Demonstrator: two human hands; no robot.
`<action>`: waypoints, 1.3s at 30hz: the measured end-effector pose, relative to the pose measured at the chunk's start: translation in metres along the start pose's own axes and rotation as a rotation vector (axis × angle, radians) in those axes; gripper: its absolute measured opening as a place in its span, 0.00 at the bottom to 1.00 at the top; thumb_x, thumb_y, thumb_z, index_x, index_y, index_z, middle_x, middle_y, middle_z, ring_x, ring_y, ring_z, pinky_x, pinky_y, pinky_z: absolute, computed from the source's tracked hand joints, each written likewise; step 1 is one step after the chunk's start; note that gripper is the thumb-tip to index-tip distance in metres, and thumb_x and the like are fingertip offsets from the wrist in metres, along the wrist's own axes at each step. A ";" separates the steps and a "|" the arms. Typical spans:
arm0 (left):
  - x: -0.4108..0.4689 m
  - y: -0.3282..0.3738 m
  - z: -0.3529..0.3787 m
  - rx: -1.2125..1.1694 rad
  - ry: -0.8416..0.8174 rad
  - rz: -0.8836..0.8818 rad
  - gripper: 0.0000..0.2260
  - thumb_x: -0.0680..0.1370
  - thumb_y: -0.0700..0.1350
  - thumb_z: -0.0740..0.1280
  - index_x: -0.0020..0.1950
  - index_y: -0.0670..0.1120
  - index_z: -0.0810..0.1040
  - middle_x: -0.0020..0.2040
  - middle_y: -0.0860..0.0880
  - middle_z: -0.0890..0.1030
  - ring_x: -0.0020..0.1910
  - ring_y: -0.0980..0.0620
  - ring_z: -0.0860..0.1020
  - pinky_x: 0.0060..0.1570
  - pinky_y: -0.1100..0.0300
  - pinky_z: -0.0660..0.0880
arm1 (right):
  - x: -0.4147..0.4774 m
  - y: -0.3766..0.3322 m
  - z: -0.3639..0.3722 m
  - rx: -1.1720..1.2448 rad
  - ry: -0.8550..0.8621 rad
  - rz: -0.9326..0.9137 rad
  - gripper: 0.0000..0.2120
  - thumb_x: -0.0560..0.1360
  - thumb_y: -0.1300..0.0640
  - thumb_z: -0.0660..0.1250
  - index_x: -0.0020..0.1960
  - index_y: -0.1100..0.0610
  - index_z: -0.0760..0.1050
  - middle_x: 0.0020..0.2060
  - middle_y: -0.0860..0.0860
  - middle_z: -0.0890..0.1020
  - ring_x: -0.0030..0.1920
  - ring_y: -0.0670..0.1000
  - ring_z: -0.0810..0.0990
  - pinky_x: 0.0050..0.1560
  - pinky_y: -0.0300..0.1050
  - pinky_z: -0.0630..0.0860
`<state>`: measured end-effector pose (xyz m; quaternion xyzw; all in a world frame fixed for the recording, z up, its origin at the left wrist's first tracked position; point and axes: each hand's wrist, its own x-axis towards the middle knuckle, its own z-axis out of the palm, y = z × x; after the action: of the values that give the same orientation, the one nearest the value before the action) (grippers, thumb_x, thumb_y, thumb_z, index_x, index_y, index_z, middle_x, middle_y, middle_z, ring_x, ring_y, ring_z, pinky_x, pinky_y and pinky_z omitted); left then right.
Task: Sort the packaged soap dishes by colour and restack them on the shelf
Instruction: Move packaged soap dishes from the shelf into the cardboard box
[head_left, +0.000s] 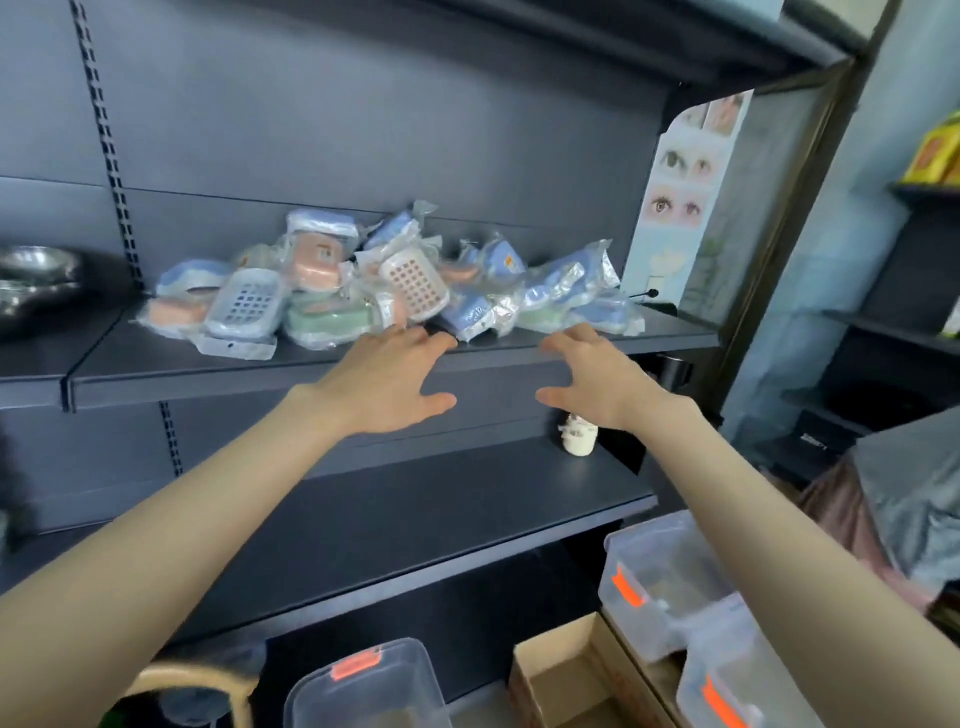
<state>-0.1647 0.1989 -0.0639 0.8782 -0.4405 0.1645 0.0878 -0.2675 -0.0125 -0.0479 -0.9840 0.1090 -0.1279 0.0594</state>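
Note:
A mixed heap of packaged soap dishes (395, 280) lies on the dark upper shelf (171, 358), in clear wrappers. Pink, blue and green ones are jumbled together. A pink-holed dish (415, 283) leans near the middle, a blue one (244, 301) at the left, a green one (327, 319) low in front. My left hand (387, 382) is open, fingers spread, fingertips at the shelf's front edge just below the heap. My right hand (597, 374) is open too, a little right of it, fingers curled, holding nothing.
Metal bowls (36, 283) sit on the shelf at far left. A small white object (576, 436) stands on the lower shelf (415, 514). Clear lidded plastic boxes (670, 587) and a cardboard box (566, 675) stand below. A poster (685, 197) hangs at the shelf's right end.

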 end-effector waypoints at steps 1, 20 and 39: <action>0.017 0.001 0.003 0.012 0.008 0.004 0.26 0.77 0.58 0.63 0.72 0.49 0.63 0.66 0.45 0.71 0.65 0.44 0.68 0.61 0.50 0.66 | 0.012 0.011 -0.001 0.010 0.017 0.000 0.29 0.76 0.52 0.68 0.74 0.55 0.63 0.69 0.55 0.64 0.69 0.58 0.66 0.65 0.54 0.69; 0.249 -0.001 0.118 -0.065 0.054 -0.501 0.29 0.78 0.65 0.54 0.73 0.49 0.63 0.64 0.43 0.74 0.60 0.40 0.74 0.54 0.50 0.70 | 0.273 0.197 0.042 0.191 -0.016 -0.213 0.30 0.76 0.44 0.66 0.72 0.56 0.65 0.69 0.57 0.68 0.68 0.59 0.68 0.64 0.50 0.67; 0.327 -0.028 0.173 -0.405 0.241 -0.998 0.34 0.74 0.69 0.57 0.61 0.39 0.60 0.57 0.39 0.75 0.54 0.41 0.75 0.50 0.53 0.69 | 0.389 0.212 0.090 0.420 -0.034 -0.073 0.41 0.76 0.32 0.56 0.75 0.61 0.56 0.68 0.59 0.72 0.71 0.63 0.63 0.65 0.56 0.66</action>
<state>0.0765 -0.0794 -0.1054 0.9209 0.0197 0.1144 0.3721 0.0814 -0.2992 -0.0718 -0.9553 0.0430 -0.1331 0.2604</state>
